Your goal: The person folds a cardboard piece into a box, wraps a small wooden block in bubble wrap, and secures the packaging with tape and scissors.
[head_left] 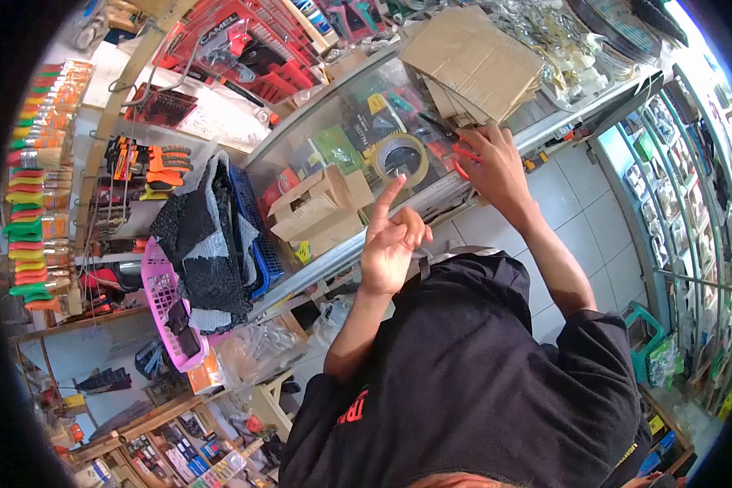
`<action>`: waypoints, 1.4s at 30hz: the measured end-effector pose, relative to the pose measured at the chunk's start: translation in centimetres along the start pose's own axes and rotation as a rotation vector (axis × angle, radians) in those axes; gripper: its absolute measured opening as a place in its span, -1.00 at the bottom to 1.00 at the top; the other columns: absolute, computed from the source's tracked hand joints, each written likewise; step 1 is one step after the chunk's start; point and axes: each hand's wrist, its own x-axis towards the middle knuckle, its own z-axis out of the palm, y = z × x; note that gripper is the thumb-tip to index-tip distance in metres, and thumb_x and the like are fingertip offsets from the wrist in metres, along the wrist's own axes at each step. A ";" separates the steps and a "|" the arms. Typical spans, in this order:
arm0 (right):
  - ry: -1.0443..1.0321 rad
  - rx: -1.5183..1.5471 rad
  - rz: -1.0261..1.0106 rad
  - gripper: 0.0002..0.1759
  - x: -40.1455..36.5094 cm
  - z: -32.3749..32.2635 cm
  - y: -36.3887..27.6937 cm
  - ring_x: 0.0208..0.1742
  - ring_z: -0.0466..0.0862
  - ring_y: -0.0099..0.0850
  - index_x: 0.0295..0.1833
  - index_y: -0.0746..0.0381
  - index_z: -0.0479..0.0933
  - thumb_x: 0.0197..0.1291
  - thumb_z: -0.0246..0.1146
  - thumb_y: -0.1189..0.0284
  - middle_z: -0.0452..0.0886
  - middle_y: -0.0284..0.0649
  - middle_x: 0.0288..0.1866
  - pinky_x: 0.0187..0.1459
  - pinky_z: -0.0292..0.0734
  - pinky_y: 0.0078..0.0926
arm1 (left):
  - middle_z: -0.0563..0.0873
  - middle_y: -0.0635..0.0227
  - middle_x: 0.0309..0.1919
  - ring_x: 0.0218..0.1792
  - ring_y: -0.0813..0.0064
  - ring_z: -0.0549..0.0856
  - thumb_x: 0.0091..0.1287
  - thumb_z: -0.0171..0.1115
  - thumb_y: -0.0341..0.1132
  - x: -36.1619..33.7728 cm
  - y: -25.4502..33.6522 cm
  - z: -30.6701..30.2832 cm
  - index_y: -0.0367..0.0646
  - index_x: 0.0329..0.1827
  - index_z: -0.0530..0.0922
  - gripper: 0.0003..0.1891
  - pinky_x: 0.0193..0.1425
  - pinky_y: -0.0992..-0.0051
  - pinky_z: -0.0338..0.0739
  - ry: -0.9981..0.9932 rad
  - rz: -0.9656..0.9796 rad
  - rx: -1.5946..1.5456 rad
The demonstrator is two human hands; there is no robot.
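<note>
My left hand (394, 254) is raised over the front edge of the glass counter (301, 114). Its index finger points up and the other fingers curl loosely, with nothing held. Just beyond that fingertip lies a roll of clear tape (401, 159) on the glass. My right hand (500, 169) is on a pair of red-handled scissors (465, 154), fingers bent over it; its dark blades point up and left. Part of the scissors is hidden by the hand. Stacked cardboard sheets (473, 61) lie right above my right hand.
An open cardboard box (321, 199) stands left of the tape. Further left are a pink basket (161, 305) and black bubble wrap (211, 252). Paintbrushes (37, 220) hang along the left side. Glass shelving (683, 179) and a green stool (644, 329) stand at the right.
</note>
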 end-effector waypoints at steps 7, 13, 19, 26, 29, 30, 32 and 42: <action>-0.273 1.297 0.464 -0.45 -4.8 -2.4 -6.1 0.07 0.69 -0.61 0.45 0.28 0.50 0.45 0.46 0.35 0.73 -0.32 0.07 -0.02 0.59 -0.61 | 0.41 0.48 -0.50 -0.38 0.48 0.49 0.32 0.23 -0.18 -2.7 -0.2 0.4 -0.01 0.85 -0.02 0.00 0.02 0.24 0.52 -0.120 -0.109 -0.282; -0.336 1.402 0.588 -0.36 -5.9 -2.0 -8.1 0.14 0.70 -0.56 0.52 0.33 0.39 0.46 0.46 0.42 0.76 -0.20 0.15 0.15 0.59 -0.53 | 0.43 0.48 -0.50 -0.39 0.47 0.50 0.27 0.28 -0.20 -3.5 -1.0 0.2 -0.02 0.84 0.02 0.02 -0.04 0.29 0.50 -0.063 -0.117 -0.193; -0.279 1.383 0.716 -0.38 -6.2 -0.7 -9.0 0.05 0.75 -0.56 0.46 0.39 0.44 0.38 0.50 0.56 0.82 -0.20 -0.01 0.16 0.61 -0.53 | 0.46 0.47 -0.47 -0.38 0.54 0.49 0.26 0.36 -0.21 -4.1 -1.1 -0.5 -0.08 0.81 0.09 0.01 -0.03 0.36 0.47 0.003 -0.116 -0.119; -0.298 1.469 0.695 -0.56 -6.9 1.0 -8.2 -0.04 0.77 -0.57 0.26 0.36 0.50 0.36 0.50 0.61 0.84 -0.21 -0.08 0.11 0.62 -0.58 | 0.62 0.41 -0.22 -0.18 0.59 0.56 0.45 0.30 -0.22 -4.4 1.1 -1.5 -0.21 0.72 0.25 -0.21 0.07 0.51 0.45 0.140 -0.060 0.294; -0.315 1.421 0.670 -0.59 -6.5 1.1 -8.6 -0.24 0.65 -0.71 0.27 0.26 0.52 0.40 0.47 0.55 0.80 -0.40 -0.16 -0.21 0.42 -0.73 | 0.64 0.20 0.08 0.05 0.37 0.62 0.54 0.24 -0.22 -3.8 2.3 -3.3 -0.19 0.68 0.33 -0.33 0.25 0.35 0.52 0.282 0.302 0.894; -0.338 1.405 0.667 -0.59 -6.5 1.0 -8.2 -0.22 0.66 -0.70 0.28 0.26 0.52 0.41 0.47 0.54 0.80 -0.39 -0.15 -0.19 0.44 -0.72 | 0.58 0.12 0.22 0.21 0.26 0.56 0.53 0.25 -0.22 -3.6 3.4 -3.8 -0.20 0.68 0.34 -0.33 0.38 0.26 0.45 0.335 0.417 1.182; -0.374 1.377 0.666 -0.59 -6.4 1.2 -7.8 -0.19 0.68 -0.69 0.30 0.25 0.52 0.43 0.46 0.52 0.80 -0.39 -0.15 -0.15 0.48 -0.69 | 0.47 -0.05 0.49 0.51 0.05 0.45 0.52 0.27 -0.21 -3.1 6.2 -5.0 -0.22 0.67 0.35 -0.32 0.62 0.09 0.30 0.441 0.651 1.755; -0.419 1.373 0.475 -0.51 -4.7 4.4 -8.4 0.30 0.66 -0.44 0.46 0.21 0.40 0.54 0.35 0.42 0.72 -0.19 0.24 0.24 0.53 -0.43 | 0.21 0.09 0.76 0.77 -0.15 0.07 0.61 0.17 -0.04 -2.2 7.8 -12.7 -0.16 0.70 0.36 -0.33 0.73 -0.37 -0.17 0.323 0.406 2.258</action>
